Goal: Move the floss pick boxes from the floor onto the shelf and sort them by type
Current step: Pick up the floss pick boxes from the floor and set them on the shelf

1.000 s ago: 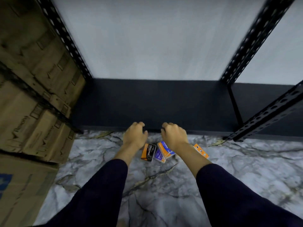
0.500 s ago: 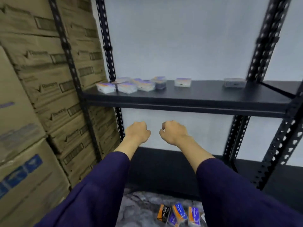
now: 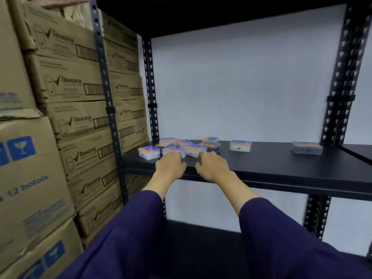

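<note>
Floss pick boxes (image 3: 174, 151) sit in a loose cluster at the left end of the black shelf (image 3: 281, 168), with one box (image 3: 240, 145) apart toward the middle and a darker-labelled one (image 3: 306, 148) well off to the right. Both hands hover over the front lip, backs to the camera. The left hand (image 3: 170, 165) has its fingers curled under, knuckles touching or just short of the nearest box; whether it grips anything, I cannot tell. The right hand (image 3: 212, 165) is curled the same way just beside it, and again its palm is hidden.

These look like small clear plastic cases with paper labels: light, rigid, a bit slick. My read is they will slide easily on that smooth shelf, so a nudge could scatter the cluster. Best hold is a pinch across the short sides, thumb against fingers, not on the lid, which may pop.

Stacked Rexona cartons (image 3: 80, 121) fill the left, beyond the perforated upright (image 3: 104, 93).
</note>
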`<state>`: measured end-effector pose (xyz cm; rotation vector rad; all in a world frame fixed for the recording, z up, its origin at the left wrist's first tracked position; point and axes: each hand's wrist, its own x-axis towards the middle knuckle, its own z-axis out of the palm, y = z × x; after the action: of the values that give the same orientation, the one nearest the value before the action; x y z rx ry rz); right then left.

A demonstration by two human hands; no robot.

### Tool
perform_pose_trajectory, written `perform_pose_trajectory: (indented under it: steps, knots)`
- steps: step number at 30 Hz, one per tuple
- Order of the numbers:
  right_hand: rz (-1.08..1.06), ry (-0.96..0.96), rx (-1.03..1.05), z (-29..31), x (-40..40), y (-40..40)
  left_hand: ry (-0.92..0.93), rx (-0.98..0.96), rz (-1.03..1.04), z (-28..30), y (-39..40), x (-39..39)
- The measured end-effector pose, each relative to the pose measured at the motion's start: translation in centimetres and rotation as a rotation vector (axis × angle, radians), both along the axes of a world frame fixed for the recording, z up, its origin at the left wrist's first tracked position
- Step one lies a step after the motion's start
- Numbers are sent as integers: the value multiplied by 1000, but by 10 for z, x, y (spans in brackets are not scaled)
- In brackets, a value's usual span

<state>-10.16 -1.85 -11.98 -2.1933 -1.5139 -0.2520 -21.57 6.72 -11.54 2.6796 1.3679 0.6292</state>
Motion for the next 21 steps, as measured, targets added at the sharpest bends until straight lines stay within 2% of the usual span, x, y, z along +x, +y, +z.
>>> perform_pose_trajectory:
  steps: [5, 12, 16, 19, 21]
  knots:
    - [18, 10, 19, -8, 21, 39, -61, 19, 15, -8, 39, 16]
    - [32, -2, 81, -26, 52, 82, -114, 99, -85, -35, 85, 39]
    - [72, 45, 69, -38, 64, 98, -105, 180, -91, -52, 100, 47]
    - [106, 83, 40, -39, 68, 102, -160, 292, -82, -63, 99, 51]
    - [79, 47, 95, -40, 68, 103, -222, 334, -99, -70, 95, 53]
